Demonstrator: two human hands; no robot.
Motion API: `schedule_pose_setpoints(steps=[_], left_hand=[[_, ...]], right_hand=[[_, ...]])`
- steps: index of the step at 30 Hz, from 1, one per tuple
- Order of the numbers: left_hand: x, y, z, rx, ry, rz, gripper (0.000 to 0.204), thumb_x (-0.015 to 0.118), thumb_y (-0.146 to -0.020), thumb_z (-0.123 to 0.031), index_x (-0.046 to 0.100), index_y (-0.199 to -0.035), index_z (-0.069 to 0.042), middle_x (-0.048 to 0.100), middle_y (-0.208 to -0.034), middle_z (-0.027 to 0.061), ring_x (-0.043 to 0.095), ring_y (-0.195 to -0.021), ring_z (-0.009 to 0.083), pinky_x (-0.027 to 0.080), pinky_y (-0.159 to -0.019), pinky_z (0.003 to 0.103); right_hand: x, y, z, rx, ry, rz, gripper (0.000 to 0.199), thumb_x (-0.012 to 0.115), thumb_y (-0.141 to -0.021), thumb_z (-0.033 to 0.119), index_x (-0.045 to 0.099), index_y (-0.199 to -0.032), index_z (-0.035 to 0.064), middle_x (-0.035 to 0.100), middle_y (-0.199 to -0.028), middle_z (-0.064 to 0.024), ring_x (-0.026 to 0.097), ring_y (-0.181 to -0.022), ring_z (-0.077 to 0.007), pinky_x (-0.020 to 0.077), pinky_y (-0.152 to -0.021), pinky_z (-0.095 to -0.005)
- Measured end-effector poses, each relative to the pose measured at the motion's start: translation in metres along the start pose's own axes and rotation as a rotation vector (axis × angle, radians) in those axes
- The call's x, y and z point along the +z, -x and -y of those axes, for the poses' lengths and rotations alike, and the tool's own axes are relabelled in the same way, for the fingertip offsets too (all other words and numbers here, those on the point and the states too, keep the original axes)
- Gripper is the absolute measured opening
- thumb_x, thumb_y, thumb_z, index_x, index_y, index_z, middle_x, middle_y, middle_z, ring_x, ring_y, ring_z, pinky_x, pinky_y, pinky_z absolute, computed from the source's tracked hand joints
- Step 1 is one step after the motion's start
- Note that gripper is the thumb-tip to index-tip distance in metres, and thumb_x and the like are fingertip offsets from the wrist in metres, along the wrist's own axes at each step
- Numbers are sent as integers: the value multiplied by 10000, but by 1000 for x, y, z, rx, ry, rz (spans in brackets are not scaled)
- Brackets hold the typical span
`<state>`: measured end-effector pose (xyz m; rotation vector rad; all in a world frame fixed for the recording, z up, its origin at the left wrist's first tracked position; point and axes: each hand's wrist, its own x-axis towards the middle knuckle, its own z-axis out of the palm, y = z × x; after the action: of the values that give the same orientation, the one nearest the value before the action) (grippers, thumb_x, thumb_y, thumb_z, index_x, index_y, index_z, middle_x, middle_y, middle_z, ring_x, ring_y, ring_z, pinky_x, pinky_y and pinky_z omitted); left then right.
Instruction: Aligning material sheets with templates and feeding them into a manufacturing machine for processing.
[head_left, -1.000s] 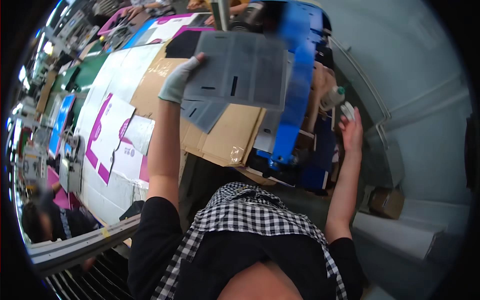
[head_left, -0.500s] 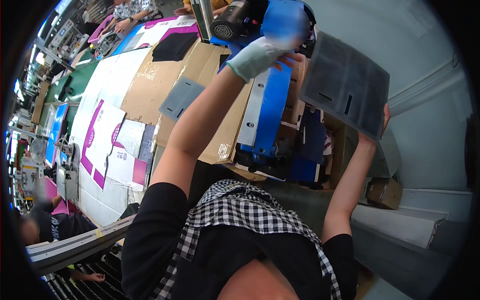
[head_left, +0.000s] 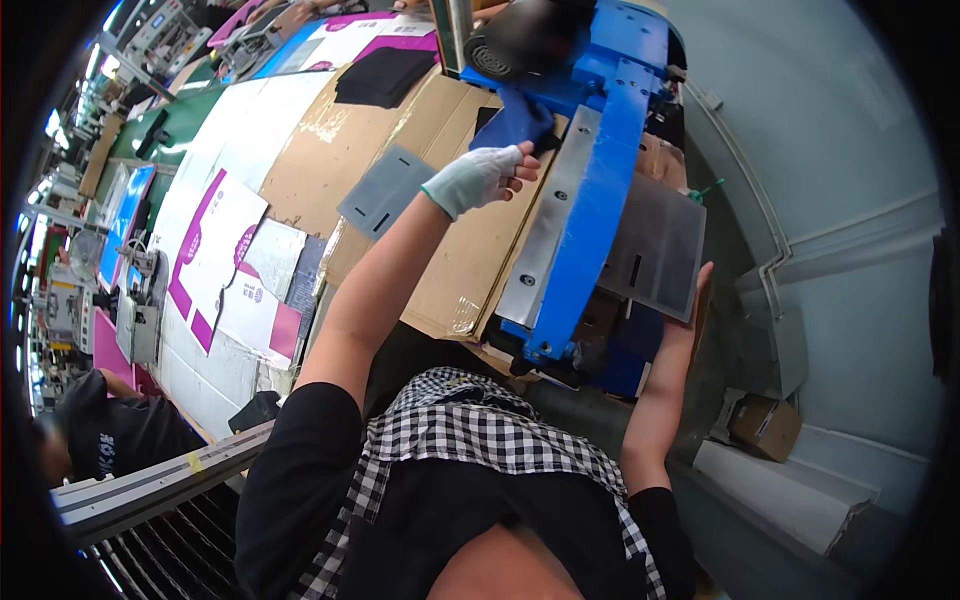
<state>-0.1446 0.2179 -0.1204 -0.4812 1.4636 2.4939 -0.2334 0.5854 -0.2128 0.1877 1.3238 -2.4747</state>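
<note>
My left hand (head_left: 487, 180), in a pale thin glove with bare fingertips, is closed at the lower edge of a dark blue flexible piece (head_left: 512, 124). The fingertips appear to pinch that piece just left of the blue machine beam (head_left: 600, 200). My right hand (head_left: 695, 298) grips the outer edge of a translucent grey plastic sheet (head_left: 655, 245) with slots cut in it. The sheet's left part is hidden behind the beam. A similar slotted plastic sheet (head_left: 388, 190) lies on the cardboard beside my left wrist.
A metal strip (head_left: 550, 215) runs along the beam. Behind stands a dark motor (head_left: 515, 45). Cardboard (head_left: 455, 270) covers the table, with black sheets (head_left: 387, 76) and white-purple printed board (head_left: 215, 260) on it. Other people work at left and far back. A carton (head_left: 763, 425) sits at right.
My left hand has come back from the machine head, down and left, with the dark blue piece at its fingers. My right hand has brought the plastic sheet lower and left, partly behind the beam.
</note>
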Motion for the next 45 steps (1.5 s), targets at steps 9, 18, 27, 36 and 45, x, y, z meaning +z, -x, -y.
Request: schedule_pose_setpoints(steps=[9,18,27,36,45], left_hand=[[-5,-7,14,-114,-459,-221,519,622,-755,-492,600,-952,-13,613,-831,97,537,-614,147,434,-546,232],[-79,2,23,48,290,12,404,705,-695,-114,570,-1031,66,597,-1032,167,547,-974,266,406,-892,358],[-199,232,-88,911,-1147,-1466,301,672,-706,-279,624,-910,-63,600,-696,35,518,-554,128,422,-515,246],[-329,327,-99,-435,-1748,-1910,389,539,-808,-322,560,-1095,-60,625,-875,108,598,-794,236,485,-725,335],[-296,68,-6,123,-973,-925,377,386,-812,-283,619,-953,-22,621,-985,150,577,-845,327,459,-777,366]], right_hand=[[-22,3,13,338,-80,397,902,390,-732,717,283,-1348,67,564,-1089,-162,561,-985,-237,457,-840,-354],[-75,27,-6,225,38,92,624,491,-832,526,396,-1266,86,604,-953,-99,576,-696,-197,469,-584,-256],[-96,41,25,333,-77,86,569,503,-843,470,414,-1245,77,599,-926,-102,553,-682,-190,447,-577,-256],[-86,47,22,168,-172,-182,506,517,-855,406,435,-1221,66,592,-896,-105,527,-667,-183,423,-569,-255],[-148,92,50,150,-80,-169,473,514,-856,393,474,-1155,29,570,-887,-119,500,-658,-180,394,-541,-266]])
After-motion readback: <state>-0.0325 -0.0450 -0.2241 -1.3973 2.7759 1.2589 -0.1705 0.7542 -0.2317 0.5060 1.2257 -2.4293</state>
